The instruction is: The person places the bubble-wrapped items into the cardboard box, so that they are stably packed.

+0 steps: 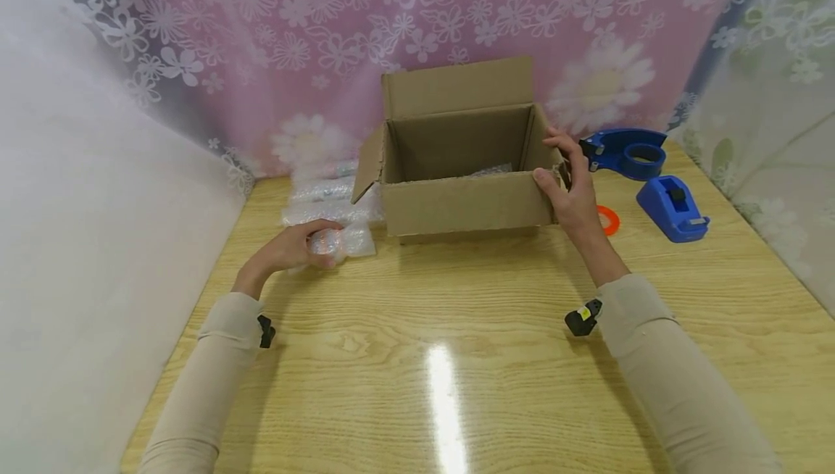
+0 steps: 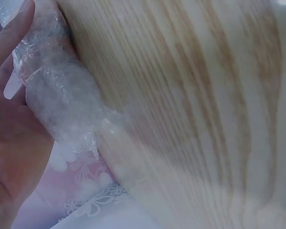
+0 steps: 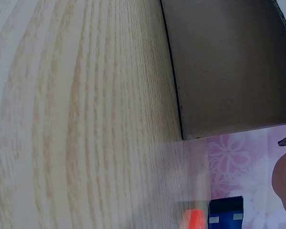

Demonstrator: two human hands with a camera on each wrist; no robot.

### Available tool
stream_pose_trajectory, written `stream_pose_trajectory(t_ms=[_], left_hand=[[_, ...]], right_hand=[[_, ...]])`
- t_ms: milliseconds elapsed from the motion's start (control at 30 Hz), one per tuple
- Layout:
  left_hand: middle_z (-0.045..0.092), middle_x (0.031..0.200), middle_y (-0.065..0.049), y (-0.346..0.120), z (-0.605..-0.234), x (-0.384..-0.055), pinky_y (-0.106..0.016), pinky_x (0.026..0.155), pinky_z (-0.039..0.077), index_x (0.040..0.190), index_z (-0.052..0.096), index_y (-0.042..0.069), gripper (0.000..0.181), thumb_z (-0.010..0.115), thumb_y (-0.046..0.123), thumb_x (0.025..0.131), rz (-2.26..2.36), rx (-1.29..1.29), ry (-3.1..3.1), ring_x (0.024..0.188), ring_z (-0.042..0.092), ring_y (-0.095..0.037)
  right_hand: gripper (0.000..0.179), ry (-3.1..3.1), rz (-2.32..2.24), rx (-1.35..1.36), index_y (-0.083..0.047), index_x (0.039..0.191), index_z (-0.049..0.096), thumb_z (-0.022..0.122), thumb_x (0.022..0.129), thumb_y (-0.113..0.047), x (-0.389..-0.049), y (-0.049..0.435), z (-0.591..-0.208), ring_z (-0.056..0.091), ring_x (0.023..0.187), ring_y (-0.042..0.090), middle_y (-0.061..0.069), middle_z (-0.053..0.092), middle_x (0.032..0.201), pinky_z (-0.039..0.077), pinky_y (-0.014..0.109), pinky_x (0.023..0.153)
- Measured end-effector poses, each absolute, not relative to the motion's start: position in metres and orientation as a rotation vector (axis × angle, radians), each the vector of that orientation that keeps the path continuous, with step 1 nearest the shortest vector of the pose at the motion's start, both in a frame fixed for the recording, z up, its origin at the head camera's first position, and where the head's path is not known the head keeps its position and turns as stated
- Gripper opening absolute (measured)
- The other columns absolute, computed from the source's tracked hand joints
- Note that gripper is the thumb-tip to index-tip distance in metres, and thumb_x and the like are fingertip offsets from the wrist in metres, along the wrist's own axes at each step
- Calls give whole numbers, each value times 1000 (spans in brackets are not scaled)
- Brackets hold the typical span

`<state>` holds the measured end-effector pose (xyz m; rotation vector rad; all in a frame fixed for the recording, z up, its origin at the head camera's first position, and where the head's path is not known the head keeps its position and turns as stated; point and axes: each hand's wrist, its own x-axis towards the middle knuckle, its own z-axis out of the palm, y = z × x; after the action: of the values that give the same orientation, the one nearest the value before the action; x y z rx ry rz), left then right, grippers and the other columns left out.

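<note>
An open cardboard box [image 1: 466,207] stands toward the back of the table, with its flaps spread and a bit of bubble wrap [image 1: 492,169] visible inside. My right hand [image 1: 577,195] grips its right front corner, thumb on the front edge and fingers at the right side. In the right wrist view the box's wall [image 3: 233,71] fills the upper right. Left of the box, my left hand [image 1: 291,246] holds a small bubble-wrapped bundle [image 1: 355,240] between thumb and fingers. Its clear wrap [image 2: 62,95] hides most of the item, though some orange shows through.
More bubble-wrapped packs [image 1: 326,202] lie behind my left hand. Right of the box are a blue tape gun [image 1: 609,149], a blue tape dispenser [image 1: 672,206] and an orange tape roll [image 1: 609,220]. A flowered curtain [image 1: 313,61] hangs behind the table [image 1: 365,358].
</note>
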<state>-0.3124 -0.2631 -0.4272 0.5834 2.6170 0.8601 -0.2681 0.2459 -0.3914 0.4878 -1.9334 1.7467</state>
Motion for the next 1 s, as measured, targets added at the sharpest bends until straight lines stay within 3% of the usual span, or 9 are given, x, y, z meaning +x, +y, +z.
stream_pose_trajectory(t_ms=[133,300,500,600,700,800,867,1000], left_hand=[[49,154,-7,-264,-424,-312,-53,94,47,150,54,36,72,86,42,86,810,589,2647,113,53,-31],[56,141,-5,-265,-414,-312,-46,81,43,149,55,38,74,88,45,83,791,607,2674,94,48,-28],[50,155,-7,-276,-389,-312,-51,96,45,150,56,31,77,89,43,82,841,608,2694,114,53,-30],[47,158,-8,-283,-369,-311,-53,97,45,151,55,30,77,89,38,83,863,584,2713,115,53,-31],[34,167,-7,-289,-348,-310,-57,102,45,153,52,27,77,88,34,86,868,567,2727,128,51,-36],[25,171,-3,-293,-328,-308,-63,107,41,156,50,28,80,86,42,86,823,533,2767,141,42,-40],[31,169,-2,-293,-316,-307,-59,100,42,156,49,33,83,86,50,84,772,526,2813,127,48,-37],[46,158,-5,-288,-299,-304,-51,88,39,155,48,39,84,84,57,82,770,523,2860,108,47,-31]], right_hand=[[51,-1932,1740,494,4,145,47,63,99,-11,-268,245,-391,26,156,21,10,35,166,11,59,127],[50,-1924,1728,495,4,145,47,62,99,-11,-268,246,-391,26,156,21,11,36,165,11,58,127],[51,-1929,1744,488,4,145,47,63,99,-11,-269,246,-391,26,156,21,10,36,165,12,57,127],[51,-1929,1746,491,4,145,47,63,99,-12,-269,245,-392,26,155,21,10,36,165,12,57,126],[51,-1925,1745,494,3,145,47,63,99,-12,-270,245,-392,26,155,21,10,35,165,12,57,126],[50,-1918,1747,498,3,145,48,63,99,-11,-270,245,-392,26,155,20,11,35,165,12,55,127],[50,-1913,1746,500,3,145,48,63,99,-11,-270,245,-392,26,155,20,11,36,165,12,53,127],[50,-1909,1743,503,3,145,48,63,99,-11,-270,245,-393,25,155,20,10,36,165,12,51,127]])
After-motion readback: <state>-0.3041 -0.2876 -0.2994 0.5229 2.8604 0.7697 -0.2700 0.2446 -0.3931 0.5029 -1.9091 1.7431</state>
